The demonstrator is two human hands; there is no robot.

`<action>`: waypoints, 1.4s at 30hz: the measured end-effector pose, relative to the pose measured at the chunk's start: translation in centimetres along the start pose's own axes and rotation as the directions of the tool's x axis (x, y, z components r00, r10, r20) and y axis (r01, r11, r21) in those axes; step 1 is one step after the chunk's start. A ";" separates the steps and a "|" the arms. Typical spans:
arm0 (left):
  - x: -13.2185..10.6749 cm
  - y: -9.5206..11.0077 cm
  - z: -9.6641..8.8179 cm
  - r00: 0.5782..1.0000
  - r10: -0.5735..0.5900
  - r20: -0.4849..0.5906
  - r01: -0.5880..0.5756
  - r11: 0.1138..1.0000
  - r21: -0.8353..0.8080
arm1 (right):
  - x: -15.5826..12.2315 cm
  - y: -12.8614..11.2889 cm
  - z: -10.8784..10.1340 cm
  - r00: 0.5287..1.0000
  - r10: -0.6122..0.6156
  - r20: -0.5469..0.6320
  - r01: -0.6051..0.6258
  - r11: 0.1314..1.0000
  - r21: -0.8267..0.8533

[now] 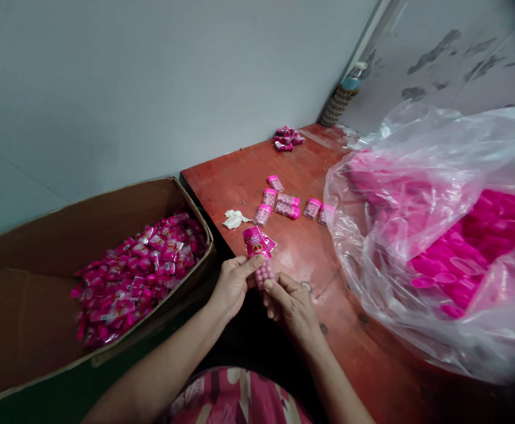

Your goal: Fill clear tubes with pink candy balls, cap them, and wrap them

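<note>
A small clear jar of pink balls (264, 272) is held over the table's near edge. My left hand (231, 287) pinches its upper end with the thumb on top, and its other fingers are partly hidden underneath. At the lower end, my right hand (293, 306) closes thumb and fingers on the same jar. Pink printed labels (254, 236) show just beyond the jar; whether they touch it I cannot tell. Farther up the table are several similar pink-capped jars (287, 209), some lying down. A crumpled white scrap (235, 219) lies left of them.
An open cardboard box (19, 300) on the left holds many pink wrapped jars (138, 277). On the right, a large clear plastic bag (350, 247) contains bright pink plastic pieces (452, 265). Wrapped pink packs (287, 139) and a bottle (345, 94) stand at the red table's (222, 176) back.
</note>
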State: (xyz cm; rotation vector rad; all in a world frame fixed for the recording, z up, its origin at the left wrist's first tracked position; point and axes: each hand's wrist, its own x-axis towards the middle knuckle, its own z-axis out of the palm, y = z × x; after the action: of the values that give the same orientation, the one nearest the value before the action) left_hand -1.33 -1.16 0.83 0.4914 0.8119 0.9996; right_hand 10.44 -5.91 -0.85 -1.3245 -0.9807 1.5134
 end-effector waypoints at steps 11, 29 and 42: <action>-0.2 0.0 0.4 1.000 0.002 -0.002 -0.002 1.000 -0.028 | -0.3 -1.4 0.4 0.989 -0.094 -0.116 0.066 0.974 -0.219; -0.6 -0.1 -0.6 0.996 -0.088 0.027 0.081 0.977 0.197 | 0.6 -2.7 -1.4 0.861 -0.497 -0.106 0.322 0.696 -0.642; -1.5 -0.9 -0.7 0.991 -0.120 0.065 0.108 0.979 0.174 | 2.9 -3.9 1.5 0.729 -0.596 0.338 0.491 0.111 -0.864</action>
State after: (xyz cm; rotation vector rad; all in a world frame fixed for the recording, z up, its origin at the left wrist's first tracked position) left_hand -1.86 -2.87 0.28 0.6179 0.8525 0.8053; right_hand 9.25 -2.02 2.11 -1.4132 -2.1751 0.1299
